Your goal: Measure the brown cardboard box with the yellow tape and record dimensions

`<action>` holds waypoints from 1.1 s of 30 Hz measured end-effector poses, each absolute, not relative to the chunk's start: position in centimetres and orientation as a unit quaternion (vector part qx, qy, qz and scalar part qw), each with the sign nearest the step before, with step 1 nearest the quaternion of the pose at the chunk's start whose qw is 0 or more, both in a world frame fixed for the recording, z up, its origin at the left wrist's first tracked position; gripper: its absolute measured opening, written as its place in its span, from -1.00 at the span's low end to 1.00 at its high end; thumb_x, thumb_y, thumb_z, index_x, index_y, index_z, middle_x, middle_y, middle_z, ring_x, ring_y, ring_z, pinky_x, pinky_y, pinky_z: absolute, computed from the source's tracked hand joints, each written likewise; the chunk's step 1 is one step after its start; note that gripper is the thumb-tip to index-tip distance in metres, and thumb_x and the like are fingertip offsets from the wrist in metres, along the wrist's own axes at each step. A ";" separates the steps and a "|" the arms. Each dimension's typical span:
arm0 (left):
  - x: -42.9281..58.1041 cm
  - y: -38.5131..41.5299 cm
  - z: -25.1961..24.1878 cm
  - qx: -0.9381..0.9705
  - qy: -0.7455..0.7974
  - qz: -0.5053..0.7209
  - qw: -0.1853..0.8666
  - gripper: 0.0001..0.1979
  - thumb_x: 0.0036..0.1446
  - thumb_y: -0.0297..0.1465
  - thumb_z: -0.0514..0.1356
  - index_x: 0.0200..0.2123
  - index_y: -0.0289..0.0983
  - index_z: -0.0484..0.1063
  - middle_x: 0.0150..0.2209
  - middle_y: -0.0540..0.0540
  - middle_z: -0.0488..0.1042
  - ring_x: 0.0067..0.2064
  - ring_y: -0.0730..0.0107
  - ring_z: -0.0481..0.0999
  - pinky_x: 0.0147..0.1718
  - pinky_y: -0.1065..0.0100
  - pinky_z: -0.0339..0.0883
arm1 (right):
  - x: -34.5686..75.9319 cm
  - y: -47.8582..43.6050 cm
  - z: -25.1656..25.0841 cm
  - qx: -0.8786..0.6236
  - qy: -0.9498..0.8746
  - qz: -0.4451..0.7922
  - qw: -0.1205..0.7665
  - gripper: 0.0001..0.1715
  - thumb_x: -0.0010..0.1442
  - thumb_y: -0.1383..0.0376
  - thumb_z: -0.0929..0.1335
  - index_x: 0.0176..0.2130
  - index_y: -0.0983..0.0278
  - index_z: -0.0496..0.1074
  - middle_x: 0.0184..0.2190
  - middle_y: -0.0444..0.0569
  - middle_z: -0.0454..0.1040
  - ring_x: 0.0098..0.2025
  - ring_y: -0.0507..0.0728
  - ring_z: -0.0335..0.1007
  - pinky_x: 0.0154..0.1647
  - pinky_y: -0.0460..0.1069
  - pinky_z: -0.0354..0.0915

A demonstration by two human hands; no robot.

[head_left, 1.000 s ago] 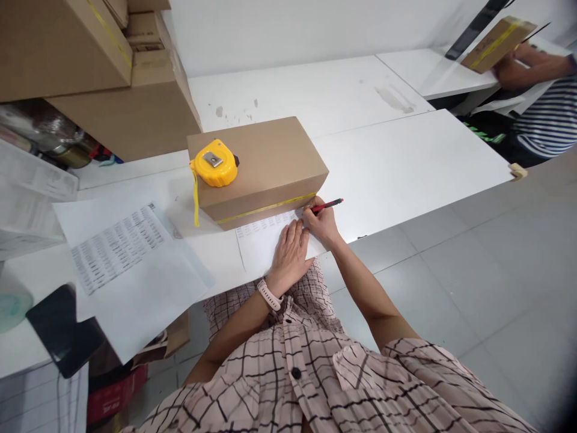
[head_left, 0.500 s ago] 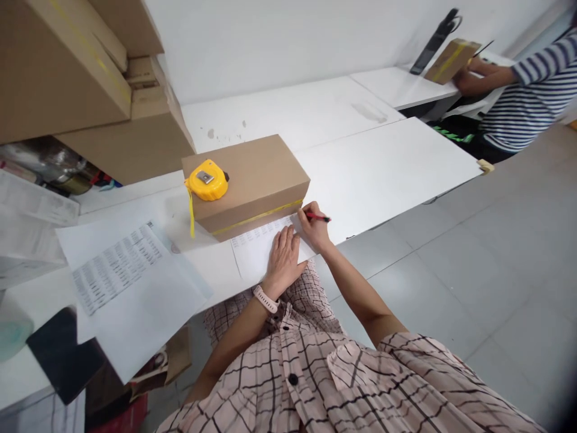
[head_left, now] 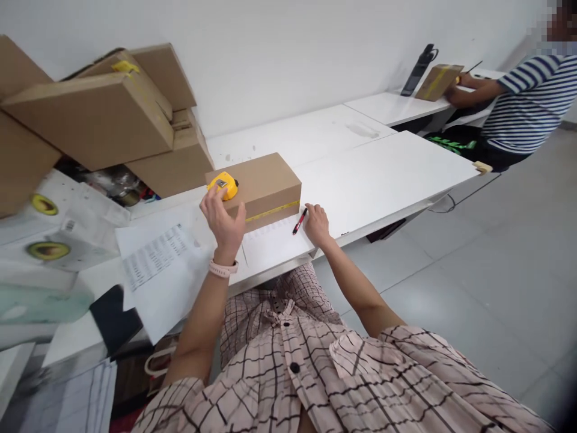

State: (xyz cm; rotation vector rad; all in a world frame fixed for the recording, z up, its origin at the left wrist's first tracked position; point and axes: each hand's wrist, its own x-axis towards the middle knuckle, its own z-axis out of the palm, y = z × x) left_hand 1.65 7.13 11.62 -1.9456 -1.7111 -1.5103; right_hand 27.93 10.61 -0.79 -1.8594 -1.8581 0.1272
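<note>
My left hand (head_left: 223,222) is at the near left end of a closed brown cardboard box (head_left: 265,180). Its fingertips reach a yellow tape measure (head_left: 228,183) lying on the box top, and the thumb stands well apart. A yellow measuring strip runs along the box's near side. My right hand (head_left: 317,225) rests on the white table (head_left: 374,162) with its fingers curled in. Just left of those fingers, a red and black pen (head_left: 300,221) lies across a printed sheet (head_left: 265,246) in front of the box.
Stacked cardboard boxes (head_left: 99,114) and white cartons (head_left: 67,228) fill the left. Printed papers (head_left: 166,276) and a black flat object (head_left: 115,319) lie nearer. At the far right, a person in a striped shirt (head_left: 532,102) handles another box (head_left: 439,82) beside a dark bottle (head_left: 417,69).
My left hand has lifted off the sheet and moved left to the tape measure. The pen has left my right hand's grip and lies on the sheet. The view has shifted left.
</note>
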 end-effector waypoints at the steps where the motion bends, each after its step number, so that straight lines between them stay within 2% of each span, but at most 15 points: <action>1: 1.1 7.6 12.3 -0.650 -0.581 -0.487 0.053 -0.47 0.16 -0.36 0.30 0.19 -0.26 0.31 0.33 -0.36 0.31 0.39 -0.09 0.22 0.37 -0.13 0.07 | 28.0 10.6 -0.9 -0.681 -0.682 0.049 0.262 -0.39 0.27 0.54 0.13 0.24 0.36 0.34 -0.02 0.22 0.42 0.00 0.31 0.29 0.04 0.12 0.22; 4: 0.2 9.0 13.8 -0.652 -0.617 -0.441 0.003 -0.30 0.06 -0.34 0.38 0.25 -0.28 0.24 0.32 -0.38 0.29 0.40 -0.12 0.19 0.40 -0.08 0.03 | 28.3 10.8 -1.3 -0.676 -0.675 0.060 0.289 -0.38 0.23 0.55 0.14 0.22 0.37 0.35 -0.01 0.23 0.44 0.00 0.31 0.31 0.07 0.13 0.24; 7: -0.3 10.3 14.7 -0.631 -0.655 -0.415 -0.024 -0.22 0.01 -0.28 0.41 0.26 -0.27 0.22 0.30 -0.37 0.33 0.36 -0.18 0.25 0.36 -0.09 0.09 | 28.4 10.9 -1.7 -0.675 -0.665 0.084 0.309 -0.37 0.18 0.54 0.16 0.20 0.38 0.37 -0.01 0.25 0.46 0.02 0.32 0.35 0.07 0.15 0.29; 9: -0.6 11.0 15.1 -0.612 -0.678 -0.404 -0.044 -0.22 0.00 -0.23 0.42 0.25 -0.26 0.24 0.28 -0.38 0.35 0.32 -0.25 0.30 0.29 -0.14 0.16 | 28.5 10.7 -1.7 -0.672 -0.649 0.095 0.345 -0.40 0.20 0.51 0.16 0.18 0.36 0.38 -0.01 0.24 0.47 0.02 0.32 0.37 0.03 0.17 0.33; 12: -0.9 11.6 15.6 -0.599 -0.693 -0.397 -0.059 -0.30 -0.01 -0.20 0.42 0.17 -0.23 0.31 0.19 -0.36 0.44 0.25 -0.28 0.38 0.23 -0.17 0.21 | 28.5 9.9 -0.6 -0.645 -0.611 0.077 0.452 -0.52 0.29 0.40 0.16 0.11 0.30 0.43 -0.05 0.22 0.49 -0.01 0.31 0.42 -0.03 0.19 0.38; 15: -0.7 11.0 16.3 -0.592 -0.661 -0.445 -0.119 -0.35 -0.03 -0.14 0.42 0.11 -0.18 0.34 0.00 -0.21 0.55 0.11 -0.11 0.52 0.14 -0.05 0.32 | 27.5 9.1 2.9 -0.584 -0.575 0.061 0.570 -0.62 0.36 0.28 0.16 -0.02 0.22 0.49 -0.12 0.18 0.51 -0.05 0.29 0.45 -0.01 0.21 0.41; 17: -0.2 10.2 16.8 -0.583 -0.590 -0.494 -0.260 -0.36 0.02 -0.06 0.37 0.11 -0.17 0.32 -0.10 -0.14 0.58 -0.04 0.05 0.60 -0.01 0.08 0.43 | 26.2 9.1 6.5 -0.539 -0.560 0.120 0.618 -0.67 0.38 0.16 0.21 -0.07 0.18 0.50 -0.11 0.15 0.53 -0.04 0.27 0.48 -0.01 0.19 0.43; 18: 0.1 9.9 17.1 -0.575 -0.543 -0.509 -0.340 -0.37 0.05 -0.03 0.34 0.11 -0.19 0.32 -0.12 -0.13 0.58 -0.10 0.11 0.62 -0.10 0.16 0.45 | 25.4 9.3 8.5 -0.511 -0.557 0.186 0.628 -0.67 0.38 0.09 0.25 -0.07 0.17 0.51 -0.10 0.13 0.55 -0.04 0.25 0.50 -0.02 0.17 0.45; 20: 0.5 9.4 17.6 -0.556 -0.468 -0.521 -0.448 -0.39 0.09 -0.01 0.30 0.10 -0.22 0.33 -0.10 -0.15 0.60 -0.17 0.19 0.64 -0.25 0.27 0.45 | 23.6 10.1 12.3 -0.432 -0.550 0.381 0.605 -0.56 0.36 -0.04 0.29 0.04 0.14 0.50 -0.01 0.08 0.59 -0.01 0.21 0.53 0.00 0.13 0.47; 22: 0.7 9.2 17.9 -0.546 -0.452 -0.523 -0.474 -0.40 0.08 -0.02 0.32 0.07 -0.24 0.34 -0.09 -0.16 0.60 -0.23 0.24 0.63 -0.36 0.34 0.40 | 22.0 11.2 15.0 -0.358 -0.540 0.545 0.533 -0.46 0.33 -0.13 0.31 0.07 0.14 0.51 -0.03 0.06 0.62 -0.02 0.19 0.56 0.01 0.12 0.48; 24: 0.4 9.3 17.8 -0.539 -0.467 -0.521 -0.470 -0.39 0.06 -0.02 0.34 0.06 -0.24 0.35 -0.12 -0.15 0.61 -0.31 0.30 0.61 -0.42 0.37 0.35 | 20.7 12.1 16.5 -0.329 -0.519 0.632 0.472 -0.47 0.29 -0.12 0.36 0.02 0.19 0.53 -0.12 0.06 0.64 -0.10 0.16 0.57 -0.03 0.10 0.50; 26: -0.3 9.3 17.6 -0.531 -0.481 -0.518 -0.467 -0.38 0.05 -0.01 0.35 0.06 -0.25 0.36 -0.14 -0.15 0.60 -0.35 0.33 0.58 -0.45 0.38 0.31 | 20.0 13.0 16.9 -0.328 -0.504 0.659 0.452 -0.55 0.24 -0.03 0.44 -0.06 0.23 0.55 -0.24 0.01 0.61 -0.21 0.11 0.53 -0.12 0.04 0.50; 29: -1.8 9.5 17.4 -0.525 -0.485 -0.520 -0.469 -0.37 0.03 0.01 0.35 0.05 -0.26 0.38 -0.15 -0.16 0.60 -0.36 0.34 0.56 -0.47 0.39 0.29 | 20.2 14.8 17.0 -0.334 -0.500 0.647 0.470 -0.62 0.12 0.04 0.53 -0.23 0.25 0.52 -0.41 -0.12 0.50 -0.40 0.01 0.37 -0.33 -0.05 0.41; 33: -5.2 10.1 17.9 -0.517 -0.505 -0.539 -0.434 -0.42 0.02 -0.01 0.35 0.00 -0.25 0.42 -0.13 -0.15 0.61 -0.30 0.32 0.57 -0.45 0.40 0.28 | 23.1 19.2 17.2 -0.381 -0.466 0.556 0.574 -0.62 -0.02 0.14 0.60 -0.33 0.25 0.46 -0.47 -0.21 0.41 -0.50 -0.07 0.20 -0.46 -0.11 0.23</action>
